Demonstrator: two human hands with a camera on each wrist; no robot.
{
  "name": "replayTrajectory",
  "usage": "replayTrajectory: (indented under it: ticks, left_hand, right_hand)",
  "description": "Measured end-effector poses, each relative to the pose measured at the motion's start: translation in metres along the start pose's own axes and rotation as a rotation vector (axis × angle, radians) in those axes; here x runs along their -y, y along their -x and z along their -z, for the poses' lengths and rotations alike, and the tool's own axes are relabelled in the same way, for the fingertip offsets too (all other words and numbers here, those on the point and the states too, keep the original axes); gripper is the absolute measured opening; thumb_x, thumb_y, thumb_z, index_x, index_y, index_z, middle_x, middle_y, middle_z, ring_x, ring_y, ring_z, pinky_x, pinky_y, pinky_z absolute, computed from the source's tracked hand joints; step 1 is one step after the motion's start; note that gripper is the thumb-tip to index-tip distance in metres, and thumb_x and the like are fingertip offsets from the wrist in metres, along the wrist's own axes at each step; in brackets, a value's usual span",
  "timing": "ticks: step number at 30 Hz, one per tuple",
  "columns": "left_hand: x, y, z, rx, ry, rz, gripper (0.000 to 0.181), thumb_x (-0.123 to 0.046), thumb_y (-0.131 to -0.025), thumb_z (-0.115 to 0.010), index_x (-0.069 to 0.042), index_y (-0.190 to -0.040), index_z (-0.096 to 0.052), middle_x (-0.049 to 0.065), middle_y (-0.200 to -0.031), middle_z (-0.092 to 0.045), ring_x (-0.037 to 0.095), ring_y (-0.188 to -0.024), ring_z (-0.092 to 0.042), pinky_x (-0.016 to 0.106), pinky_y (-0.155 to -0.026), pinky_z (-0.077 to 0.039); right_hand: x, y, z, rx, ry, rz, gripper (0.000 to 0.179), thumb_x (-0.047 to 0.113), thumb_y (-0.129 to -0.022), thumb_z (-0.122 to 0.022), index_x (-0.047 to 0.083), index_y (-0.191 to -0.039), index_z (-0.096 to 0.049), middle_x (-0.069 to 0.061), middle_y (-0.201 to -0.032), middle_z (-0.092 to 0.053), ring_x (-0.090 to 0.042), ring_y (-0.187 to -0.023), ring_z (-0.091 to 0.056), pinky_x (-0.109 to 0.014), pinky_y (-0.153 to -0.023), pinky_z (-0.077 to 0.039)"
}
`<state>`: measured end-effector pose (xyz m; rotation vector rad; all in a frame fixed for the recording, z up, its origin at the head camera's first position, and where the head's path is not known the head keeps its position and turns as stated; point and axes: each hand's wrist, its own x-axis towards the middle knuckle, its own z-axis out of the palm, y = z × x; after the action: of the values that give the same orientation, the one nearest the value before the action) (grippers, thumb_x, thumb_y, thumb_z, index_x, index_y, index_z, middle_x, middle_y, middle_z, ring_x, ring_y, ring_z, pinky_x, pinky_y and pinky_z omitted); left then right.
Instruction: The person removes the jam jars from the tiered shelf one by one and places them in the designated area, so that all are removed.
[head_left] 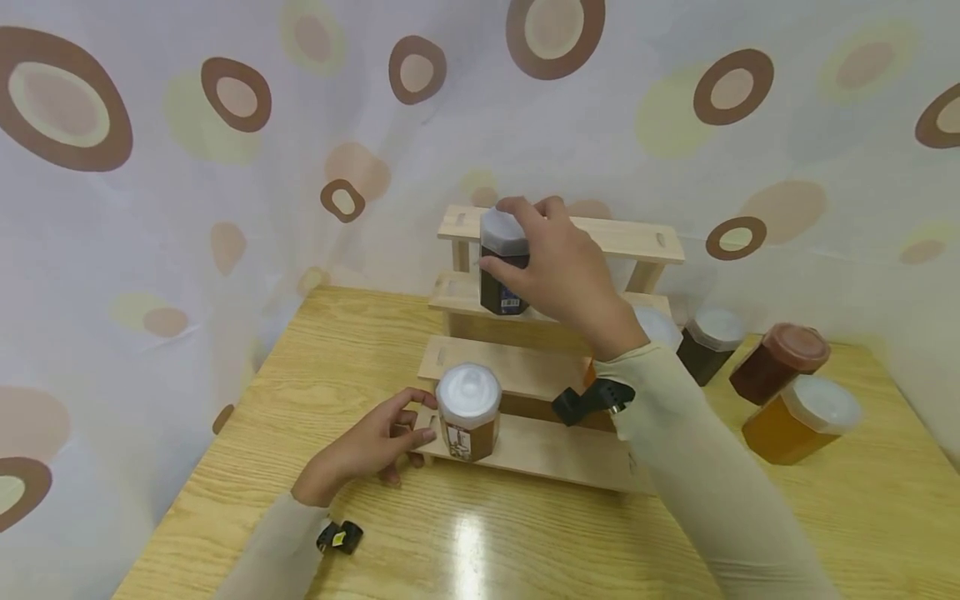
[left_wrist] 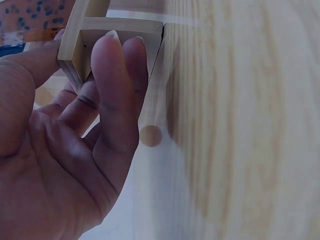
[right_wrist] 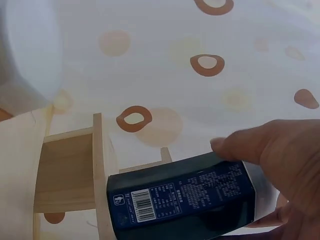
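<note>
A stepped wooden stand [head_left: 555, 454] stands on the table. My right hand [head_left: 570, 267] grips a dark jar [head_left: 504, 279] by its pale lid, at the left end of the second-highest step. In the right wrist view the jar's blue label [right_wrist: 185, 197] with a barcode faces the camera, and its base is beside a wooden board; contact there cannot be told. My left hand [head_left: 367, 446] holds the left end of the lowest step, its fingers curled about the wooden end piece [left_wrist: 120, 25]. Close to those fingers, an amber-brown jar [head_left: 468, 412] with a whitish lid stands upright on that step.
To the right of the stand are a dark jar [head_left: 708, 342], a reddish-brown jar [head_left: 780, 362] and an orange jar [head_left: 798, 421]. Another white-lidded jar [head_left: 657, 325] is partly behind my right forearm. A patterned cloth [head_left: 480, 125] hangs behind the wooden table [head_left: 360, 333].
</note>
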<state>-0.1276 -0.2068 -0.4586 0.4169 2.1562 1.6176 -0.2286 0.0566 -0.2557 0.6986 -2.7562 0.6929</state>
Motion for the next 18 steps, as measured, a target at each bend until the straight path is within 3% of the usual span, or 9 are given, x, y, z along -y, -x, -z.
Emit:
replayTrajectory:
  ticks: [7, 18]
  left_hand:
    - [0.000, -0.001, 0.000, 0.001, 0.002, 0.006, 0.036, -0.020, -0.107, -0.062, -0.017, -0.139, -0.047, 0.017, -0.091, -0.064, 0.030, -0.074, -0.067, 0.035, -0.044, -0.054]
    - [0.001, 0.000, 0.000, -0.009, -0.004, 0.012, 0.036, -0.020, -0.107, -0.062, -0.017, -0.140, -0.047, 0.017, -0.091, -0.062, 0.030, -0.075, -0.067, 0.035, -0.045, -0.054]
  right_hand:
    - [0.001, 0.001, -0.005, -0.085, 0.012, 0.017, 0.062, 0.037, -0.093, -0.077, 0.020, -0.148, -0.053, -0.022, -0.129, -0.054, -0.037, -0.099, -0.066, -0.051, -0.078, -0.059]
    - [0.003, 0.003, -0.012, -0.183, -0.081, 0.066, 0.057, 0.032, -0.089, -0.080, 0.018, -0.141, -0.060, -0.020, -0.127, -0.057, -0.036, -0.102, -0.065, -0.050, -0.083, -0.058]
